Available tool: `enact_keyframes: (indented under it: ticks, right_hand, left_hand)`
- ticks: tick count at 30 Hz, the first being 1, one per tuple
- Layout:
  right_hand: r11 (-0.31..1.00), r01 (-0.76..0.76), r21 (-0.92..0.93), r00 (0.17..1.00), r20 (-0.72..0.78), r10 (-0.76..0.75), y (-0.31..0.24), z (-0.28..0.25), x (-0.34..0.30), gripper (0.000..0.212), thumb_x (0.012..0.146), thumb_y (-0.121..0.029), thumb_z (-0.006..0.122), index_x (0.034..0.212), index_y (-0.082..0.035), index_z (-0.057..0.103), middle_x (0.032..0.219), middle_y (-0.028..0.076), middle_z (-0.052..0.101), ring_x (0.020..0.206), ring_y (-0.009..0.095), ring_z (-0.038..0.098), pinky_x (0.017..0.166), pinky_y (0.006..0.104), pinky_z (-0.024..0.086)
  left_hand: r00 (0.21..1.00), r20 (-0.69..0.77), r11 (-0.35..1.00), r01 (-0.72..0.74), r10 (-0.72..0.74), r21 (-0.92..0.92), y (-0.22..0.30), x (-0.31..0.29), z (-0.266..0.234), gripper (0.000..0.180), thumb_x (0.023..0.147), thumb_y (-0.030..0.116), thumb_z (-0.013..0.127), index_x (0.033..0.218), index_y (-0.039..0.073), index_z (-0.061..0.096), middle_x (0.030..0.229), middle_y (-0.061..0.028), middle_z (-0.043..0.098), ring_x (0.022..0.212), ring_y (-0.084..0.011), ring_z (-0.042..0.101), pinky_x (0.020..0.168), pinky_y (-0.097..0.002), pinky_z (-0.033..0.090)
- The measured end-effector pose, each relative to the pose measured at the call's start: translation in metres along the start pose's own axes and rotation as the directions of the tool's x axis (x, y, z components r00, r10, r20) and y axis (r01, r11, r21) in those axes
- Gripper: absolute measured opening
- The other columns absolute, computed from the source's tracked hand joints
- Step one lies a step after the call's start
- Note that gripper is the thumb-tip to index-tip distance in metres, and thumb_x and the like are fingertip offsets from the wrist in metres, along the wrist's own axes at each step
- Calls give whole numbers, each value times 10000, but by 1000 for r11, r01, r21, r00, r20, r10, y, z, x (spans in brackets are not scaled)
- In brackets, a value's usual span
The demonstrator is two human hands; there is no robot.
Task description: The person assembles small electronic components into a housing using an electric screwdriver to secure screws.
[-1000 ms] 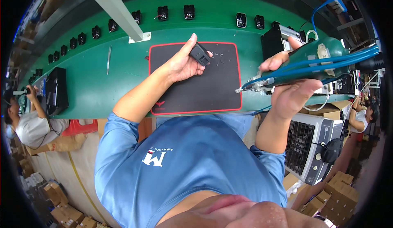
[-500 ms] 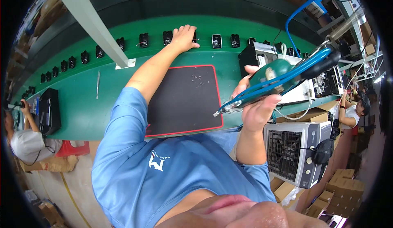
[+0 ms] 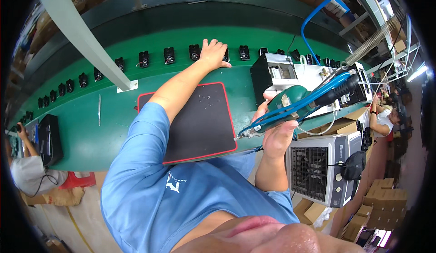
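Observation:
My left hand (image 3: 212, 55) reaches out to the far side of the bench, closed over a small black device in a row on the green belt. Only a pale rim (image 3: 225, 56) of that device shows beside my fingers. On either side stand similar black devices (image 3: 194, 52). In my right hand (image 3: 278, 140) is a green pneumatic hand tool (image 3: 295, 95) with blue air hoses (image 3: 324, 89), held between thumb and fingers. Its metal tip points left, above the right edge of a black mat (image 3: 200, 130) with red trim.
A grey post (image 3: 86, 35) rises from the bench at the left. White and black machines (image 3: 309, 75) stand at the right, with an air cooler (image 3: 318, 166) below. A coiled spring (image 3: 372, 41) hangs near the hoses. Co-workers (image 3: 32, 173) sit at both sides.
My left hand has moved along the row to the right, onto the light-rimmed device. The view has shifted, so bench and mat appear farther left. My right hand still holds the pneumatic tool.

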State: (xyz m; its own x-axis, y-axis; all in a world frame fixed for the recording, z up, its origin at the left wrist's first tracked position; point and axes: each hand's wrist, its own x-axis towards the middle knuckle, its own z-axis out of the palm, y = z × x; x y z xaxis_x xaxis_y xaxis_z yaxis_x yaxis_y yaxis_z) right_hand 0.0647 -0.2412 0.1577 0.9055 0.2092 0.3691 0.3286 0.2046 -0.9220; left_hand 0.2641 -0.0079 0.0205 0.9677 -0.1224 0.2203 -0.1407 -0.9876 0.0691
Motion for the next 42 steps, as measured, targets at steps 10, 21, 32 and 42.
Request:
enact_keyframes:
  ticks: [10,21,32,42]
  right_hand:
    - [1000,25,16,999,-44,-24,2,-7,-1,967,856,-805,474,1226,86,538,766,84,578,651,133,568,588,247,463]
    - [997,-7,79,1000,13,6,10,0,-7,946,875,-770,499,1259,94,517,752,79,605,662,137,587,633,274,497]
    - [984,-3,176,993,113,-17,34,34,-2,881,919,-725,471,1303,68,493,976,137,657,691,142,614,651,285,512]
    - [975,63,213,996,46,-74,11,86,16,1095,802,-913,306,1241,65,533,746,95,600,623,183,573,597,305,508]
  left_hand:
    - [997,70,991,-6,16,-134,-9,19,7,908,622,527,866,1361,98,560,1279,-86,592,1268,-272,502,1003,-533,345]
    - [993,-87,884,-112,81,-455,-16,-22,-34,1007,632,376,906,1468,60,442,1322,-158,563,1274,-322,520,1041,-464,368]
    - [992,-106,750,-120,67,-650,-1,-254,-52,1065,630,399,913,1502,101,381,1372,-105,580,1259,-283,548,1040,-446,332]
    - [982,-176,670,-176,68,-721,5,-260,-43,769,599,313,942,1252,113,589,1241,-73,640,1167,-249,599,962,-378,355]
